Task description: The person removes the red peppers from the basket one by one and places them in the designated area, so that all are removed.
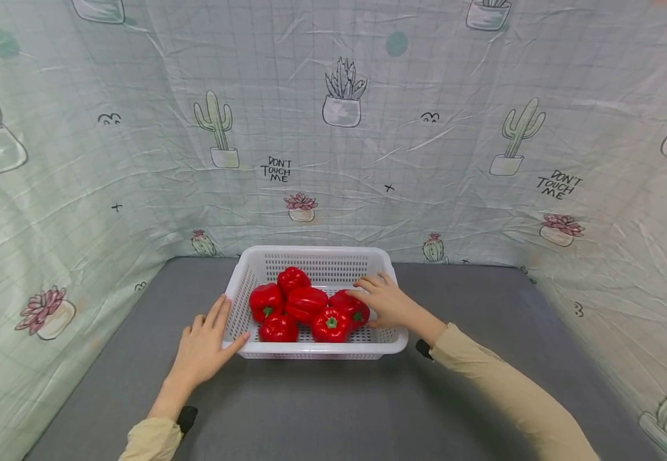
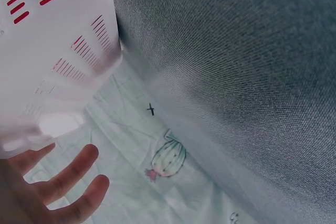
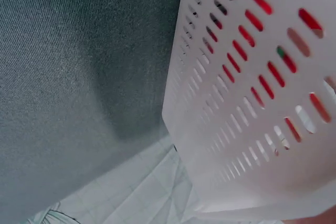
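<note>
A white slotted plastic basket (image 1: 318,348) holds several shiny red bell peppers (image 1: 307,303) with green stem ends. My left hand (image 1: 203,349) rests at the basket's left rim, fingers extended and thumb over the front left corner. In the left wrist view, its fingers (image 2: 73,174) are spread beside the basket wall (image 2: 31,72). Over the right rim, my right hand (image 1: 389,302) reaches in, fingers spread above and beside the rightmost bell pepper (image 1: 349,303). From the right wrist, the basket's side wall (image 3: 231,145) hides nearly all of that hand.
The basket stands on a dark grey cloth-covered table (image 1: 321,410), near its back edge. Behind and at both sides hangs a pale curtain (image 1: 310,141) printed with cacti and potted plants. Dark bands sit at both wrists.
</note>
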A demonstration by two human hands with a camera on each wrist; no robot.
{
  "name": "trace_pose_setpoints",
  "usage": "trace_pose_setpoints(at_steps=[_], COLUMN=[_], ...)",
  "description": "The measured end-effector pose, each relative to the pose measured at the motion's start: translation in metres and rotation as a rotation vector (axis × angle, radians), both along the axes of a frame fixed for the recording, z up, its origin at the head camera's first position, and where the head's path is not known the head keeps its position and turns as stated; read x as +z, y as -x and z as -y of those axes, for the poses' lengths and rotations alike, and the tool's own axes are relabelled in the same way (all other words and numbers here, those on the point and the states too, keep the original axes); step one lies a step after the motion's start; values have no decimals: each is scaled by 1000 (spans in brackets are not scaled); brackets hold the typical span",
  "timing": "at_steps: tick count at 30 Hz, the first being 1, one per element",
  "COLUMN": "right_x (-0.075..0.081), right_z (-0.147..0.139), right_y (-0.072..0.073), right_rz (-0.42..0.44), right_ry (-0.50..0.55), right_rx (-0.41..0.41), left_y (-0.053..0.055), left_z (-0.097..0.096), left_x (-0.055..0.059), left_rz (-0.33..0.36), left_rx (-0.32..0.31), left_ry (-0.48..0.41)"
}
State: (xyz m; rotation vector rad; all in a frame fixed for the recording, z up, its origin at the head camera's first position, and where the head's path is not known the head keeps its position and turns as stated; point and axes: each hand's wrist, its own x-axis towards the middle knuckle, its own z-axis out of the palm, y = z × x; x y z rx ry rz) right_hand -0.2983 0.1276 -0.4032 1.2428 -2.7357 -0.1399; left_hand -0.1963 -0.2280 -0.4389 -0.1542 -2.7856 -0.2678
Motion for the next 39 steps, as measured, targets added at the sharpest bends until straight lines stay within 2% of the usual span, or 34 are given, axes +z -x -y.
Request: trace_pose_setpoints(at_steps=[5, 13, 20, 30, 39], right_x=[-3, -6, -9, -16, -21], right_z=[4, 11, 13, 15, 18], right_y=[5, 6, 11, 18, 24], right_rz=[-12, -36, -22, -60, -113], right_ry=[-8, -90, -108, -210, -236], right_rx=[10, 50, 63, 62, 69], left_y=[1, 1, 1, 0, -1], left_z=[0, 0, 0, 1, -1], left_x=[1, 1, 0, -1, 2], left_rz=[-1, 13, 14, 4, 7], left_rx=[1, 1, -1, -10, -11], left_ry=[9, 10, 6, -1, 0])
